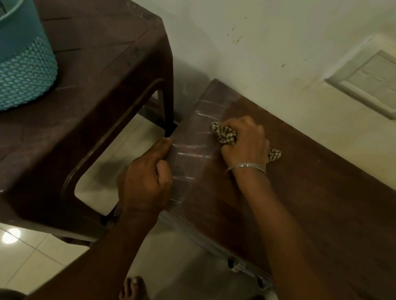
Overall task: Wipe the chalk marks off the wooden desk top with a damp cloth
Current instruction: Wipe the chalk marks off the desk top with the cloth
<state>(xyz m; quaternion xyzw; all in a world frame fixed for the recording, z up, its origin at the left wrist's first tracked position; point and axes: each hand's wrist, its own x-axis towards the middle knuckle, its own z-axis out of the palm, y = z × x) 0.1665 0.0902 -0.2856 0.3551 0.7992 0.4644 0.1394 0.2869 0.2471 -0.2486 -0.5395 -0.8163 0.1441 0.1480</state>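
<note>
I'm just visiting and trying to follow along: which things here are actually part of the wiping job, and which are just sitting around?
In the job:
- checked cloth, bunched in the right hand
- chalk marks
- wooden desk top
- left hand, gripping the desk's edge

Just around:
- brown plastic table
- teal basket
- wall switch plate

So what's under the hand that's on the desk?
A checked cloth, bunched under the right hand, its ends poking out both sides. The desk top beneath it is covered, so any chalk there is hidden.

My crumpled brown-and-cream checked cloth [225, 134] lies on the dark brown wooden surface [326, 194], streaked with pale white chalk marks [192, 154]; nearby, a teal woven-patterned basket [10, 75].
</note>
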